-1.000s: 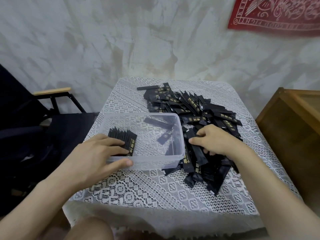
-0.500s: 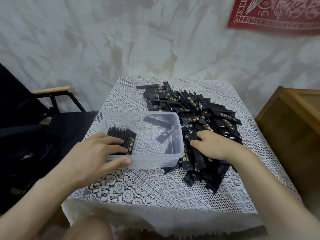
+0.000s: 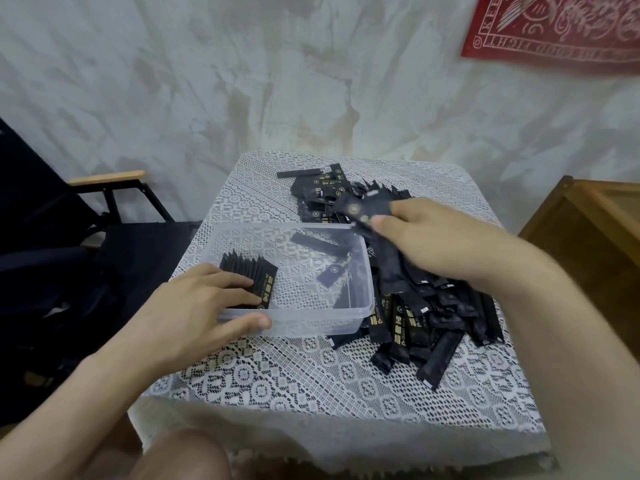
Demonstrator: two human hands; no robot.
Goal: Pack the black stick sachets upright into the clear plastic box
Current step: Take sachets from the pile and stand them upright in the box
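The clear plastic box [image 3: 325, 323] sits on the lace-covered table [image 3: 311, 382]. A row of black stick sachets [image 3: 258, 277] stands upright at its left end. My left hand [image 3: 201, 313] holds the box's near left rim, fingers pressed against that row and thumb on the outer wall. Two loose sachets [image 3: 317, 244] lie flat inside the box. My right hand [image 3: 426, 230] is raised over the box's far right corner and pinches a few black sachets [image 3: 360, 211], which are blurred. A big pile of sachets [image 3: 426, 306] lies to the right of the box.
A dark folding chair with a wooden armrest [image 3: 107, 177] stands left of the table. A wooden cabinet [image 3: 595, 230] is at the right. A red cloth [image 3: 561, 26] hangs on the wall. My knee [image 3: 180, 455] shows below the table's front edge.
My right hand has lifted off the pile with a few sachets and moved up and left over the box's far right corner. My left hand stayed on the box.
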